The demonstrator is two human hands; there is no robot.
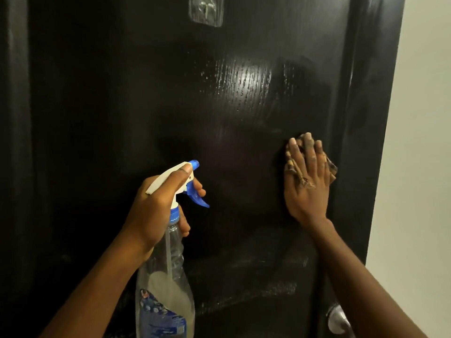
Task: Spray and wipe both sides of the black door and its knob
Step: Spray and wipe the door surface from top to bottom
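Observation:
The black door (146,93) fills most of the view, with wet spray droplets shining on its upper middle. My left hand (156,206) grips a clear spray bottle (166,276) with a white and blue trigger head, nozzle aimed at the door. My right hand (307,184) lies flat with fingers spread, pressing a dark patterned cloth (332,167) against the door's right side. Most of the cloth is hidden under the hand. The silver knob (338,320) shows at the bottom right, partly behind my right forearm.
A clear adhesive hook (206,11) is stuck at the top of the door. The black door frame (361,118) runs down the right side, with a pale wall (419,142) beyond it. A dark vertical strip borders the left edge.

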